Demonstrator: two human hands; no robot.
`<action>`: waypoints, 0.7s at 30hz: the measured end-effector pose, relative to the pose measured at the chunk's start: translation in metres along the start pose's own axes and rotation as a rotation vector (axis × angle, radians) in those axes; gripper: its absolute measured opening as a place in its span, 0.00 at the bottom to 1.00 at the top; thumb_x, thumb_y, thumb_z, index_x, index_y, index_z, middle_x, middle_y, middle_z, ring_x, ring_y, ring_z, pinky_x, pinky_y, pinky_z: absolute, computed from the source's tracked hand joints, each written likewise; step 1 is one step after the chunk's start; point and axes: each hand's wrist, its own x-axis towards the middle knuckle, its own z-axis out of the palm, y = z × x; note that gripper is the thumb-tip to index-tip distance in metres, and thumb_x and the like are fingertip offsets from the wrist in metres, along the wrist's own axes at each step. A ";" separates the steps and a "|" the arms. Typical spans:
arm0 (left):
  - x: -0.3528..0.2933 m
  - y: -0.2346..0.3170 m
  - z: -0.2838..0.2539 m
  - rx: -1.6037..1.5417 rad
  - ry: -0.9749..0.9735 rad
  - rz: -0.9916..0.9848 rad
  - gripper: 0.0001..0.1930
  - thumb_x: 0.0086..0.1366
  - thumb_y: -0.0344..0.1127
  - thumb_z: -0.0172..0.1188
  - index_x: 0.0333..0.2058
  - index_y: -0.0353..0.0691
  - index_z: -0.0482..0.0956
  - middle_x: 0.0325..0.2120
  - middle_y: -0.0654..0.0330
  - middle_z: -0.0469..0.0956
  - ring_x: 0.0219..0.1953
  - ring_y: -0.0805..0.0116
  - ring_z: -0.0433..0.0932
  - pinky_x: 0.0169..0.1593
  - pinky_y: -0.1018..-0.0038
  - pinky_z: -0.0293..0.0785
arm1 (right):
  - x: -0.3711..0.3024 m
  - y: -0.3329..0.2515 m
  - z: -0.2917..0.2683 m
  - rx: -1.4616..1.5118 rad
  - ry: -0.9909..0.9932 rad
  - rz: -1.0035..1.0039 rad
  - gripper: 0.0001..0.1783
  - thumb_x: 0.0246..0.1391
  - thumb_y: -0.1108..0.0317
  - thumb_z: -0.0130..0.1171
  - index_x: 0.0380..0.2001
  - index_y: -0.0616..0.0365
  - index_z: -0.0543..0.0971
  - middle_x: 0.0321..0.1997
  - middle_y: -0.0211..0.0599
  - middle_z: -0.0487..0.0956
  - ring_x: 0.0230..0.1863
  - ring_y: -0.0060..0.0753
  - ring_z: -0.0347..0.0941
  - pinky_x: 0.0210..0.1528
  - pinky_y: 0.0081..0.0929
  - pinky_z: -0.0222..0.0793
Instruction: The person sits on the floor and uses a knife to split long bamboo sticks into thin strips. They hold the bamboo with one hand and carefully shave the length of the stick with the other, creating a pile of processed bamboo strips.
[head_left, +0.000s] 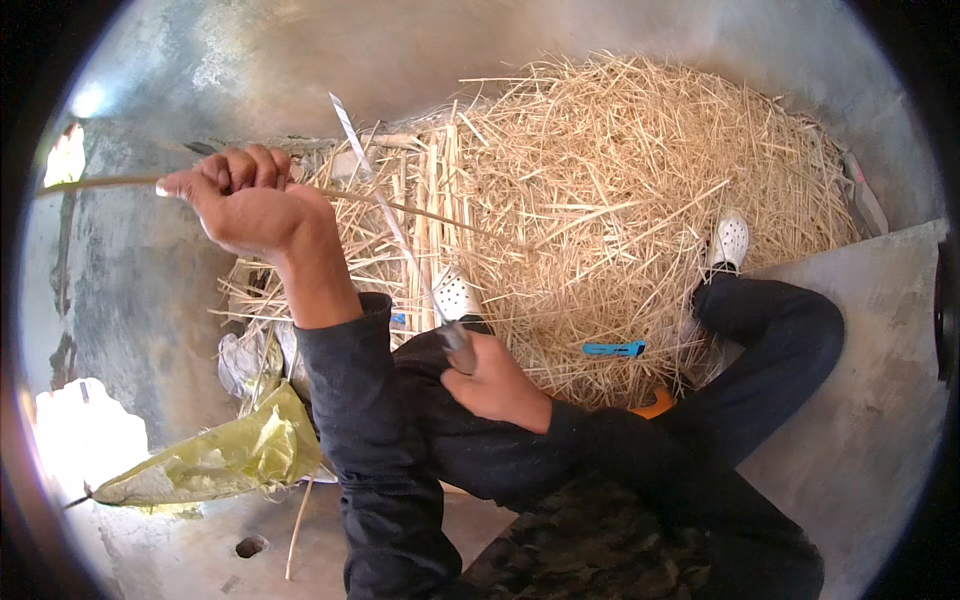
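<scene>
My left hand [250, 200] is raised at the upper left, its fingers wrapped round a long thin brown stick [430, 213]. The stick runs past the fist on both sides, out to the left rim and over the straw. Low in the middle, my right hand [495, 380] is closed on the grey handle of a long narrow-bladed knife [385, 210]. Its pale blade slants up and left, crossing the stick in this view; whether they touch, I cannot tell. The right hand is slightly blurred.
A large heap of straw-like shavings [650, 160] covers the floor ahead, around my white clogs [733, 240]. On it lie a blue box cutter [613, 348] and a partly hidden orange object [655, 403]. A yellow-green sack [250, 450] lies at the left, near a floor hole [252, 547].
</scene>
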 end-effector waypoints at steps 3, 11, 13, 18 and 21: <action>0.000 0.002 -0.006 -0.060 -0.009 0.017 0.25 0.71 0.56 0.36 0.18 0.50 0.53 0.12 0.71 0.45 0.14 0.77 0.44 0.20 0.77 0.42 | 0.021 -0.009 0.003 -0.122 0.065 -0.111 0.13 0.42 0.70 0.56 0.31 0.68 0.73 0.20 0.48 0.73 0.23 0.42 0.73 0.29 0.37 0.67; -0.002 0.001 -0.001 -0.077 0.001 -0.006 0.24 0.71 0.57 0.37 0.19 0.49 0.53 0.12 0.72 0.46 0.14 0.78 0.45 0.20 0.78 0.44 | 0.005 0.250 -0.096 -0.073 0.124 0.708 0.17 0.46 0.69 0.49 0.37 0.72 0.73 0.16 0.44 0.73 0.12 0.34 0.70 0.14 0.33 0.67; -0.005 0.000 -0.001 -0.079 -0.059 0.052 0.24 0.71 0.56 0.37 0.20 0.49 0.53 0.13 0.71 0.46 0.14 0.78 0.45 0.20 0.78 0.45 | 0.010 0.228 -0.081 0.083 0.163 0.623 0.14 0.46 0.69 0.50 0.33 0.71 0.73 0.15 0.41 0.73 0.09 0.31 0.67 0.10 0.30 0.64; -0.010 0.000 0.006 -0.061 -0.008 0.046 0.23 0.70 0.57 0.37 0.21 0.49 0.54 0.12 0.71 0.47 0.14 0.78 0.44 0.20 0.78 0.44 | 0.027 0.048 -0.037 0.268 -0.025 0.276 0.09 0.44 0.71 0.55 0.20 0.66 0.69 0.14 0.35 0.70 0.08 0.27 0.64 0.09 0.30 0.61; -0.012 0.000 0.009 -0.076 0.015 0.041 0.23 0.70 0.57 0.37 0.21 0.48 0.54 0.13 0.71 0.47 0.14 0.78 0.44 0.20 0.78 0.43 | 0.037 -0.001 -0.012 -0.035 0.041 0.019 0.09 0.43 0.70 0.55 0.19 0.64 0.69 0.14 0.36 0.71 0.11 0.26 0.66 0.14 0.30 0.62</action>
